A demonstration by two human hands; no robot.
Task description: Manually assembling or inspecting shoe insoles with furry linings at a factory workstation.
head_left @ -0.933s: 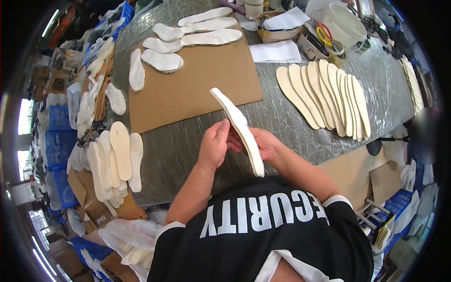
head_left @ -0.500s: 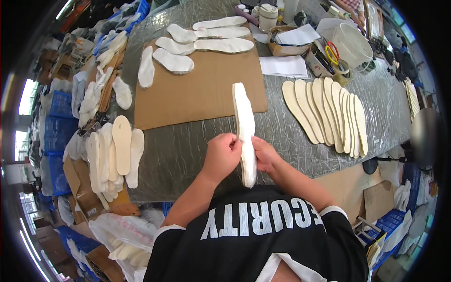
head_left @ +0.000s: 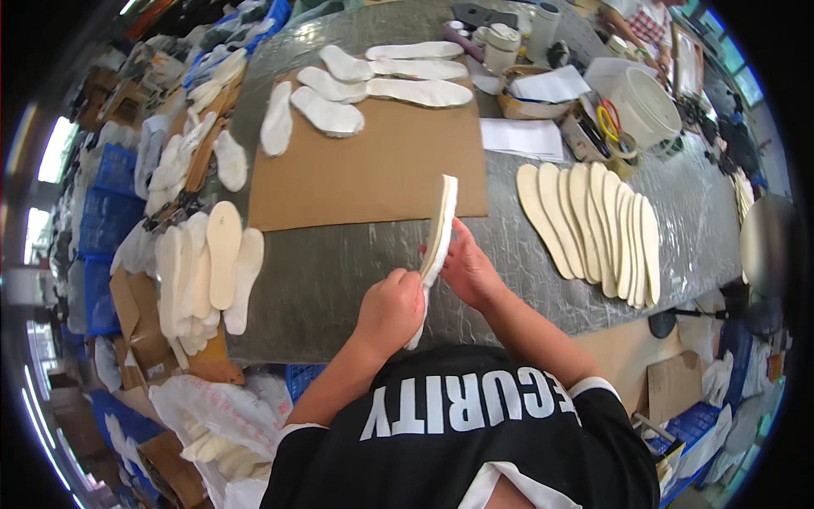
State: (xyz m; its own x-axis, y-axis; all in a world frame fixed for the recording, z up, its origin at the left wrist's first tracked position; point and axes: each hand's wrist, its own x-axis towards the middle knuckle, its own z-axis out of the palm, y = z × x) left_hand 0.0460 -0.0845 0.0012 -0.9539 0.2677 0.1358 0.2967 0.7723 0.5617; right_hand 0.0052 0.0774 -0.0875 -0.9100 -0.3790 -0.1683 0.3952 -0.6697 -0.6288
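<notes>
A fleecy white insole stands on edge between my hands over the near side of the table, its cream flat side and white fluffy side both showing. My left hand is closed round its lower part. From the right, my right hand holds it loosely near the middle; some of its fingers pass behind and their tips show at the left edge. Farther off, several white fleecy insoles lie on a brown cardboard sheet. To the right is a fanned row of cream insoles.
At left lies a pile of insoles. A basket with papers, a white bucket, yellow-and-red-handled scissors and white sheets stand at the back right. Another person is beyond. Blue crates stand at left.
The insole has turned so its cream side shows more, and it leans to the right at the top. My left hand has moved lower along it; my right hand's fingers have loosened. The view has shifted slightly.
</notes>
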